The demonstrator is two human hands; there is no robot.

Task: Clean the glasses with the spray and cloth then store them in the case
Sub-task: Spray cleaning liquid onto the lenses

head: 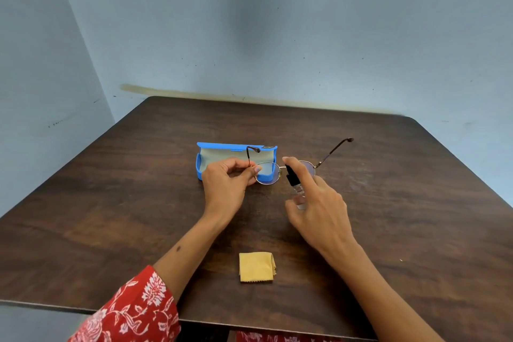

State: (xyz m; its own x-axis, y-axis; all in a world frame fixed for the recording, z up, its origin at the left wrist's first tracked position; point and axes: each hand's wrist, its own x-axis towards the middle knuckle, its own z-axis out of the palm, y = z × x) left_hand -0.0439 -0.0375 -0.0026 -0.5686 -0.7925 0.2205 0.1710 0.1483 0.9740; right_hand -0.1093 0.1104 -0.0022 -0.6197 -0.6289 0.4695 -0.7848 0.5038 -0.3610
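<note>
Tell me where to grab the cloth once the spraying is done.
Take the cloth by its right edge, where a loose corner sticks out, coming from above with the right hand after it puts down the spray. The cloth lies flat and folded on the table, so a pinch at that lifted corner is probably easiest.

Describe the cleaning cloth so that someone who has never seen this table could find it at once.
Start from the dark wooden table and look at its near edge, between the person's two forearms. There lies the cloth, a small folded yellow square, flat and untouched. It is the only yellow thing, well nearer than the open blue case.
</note>
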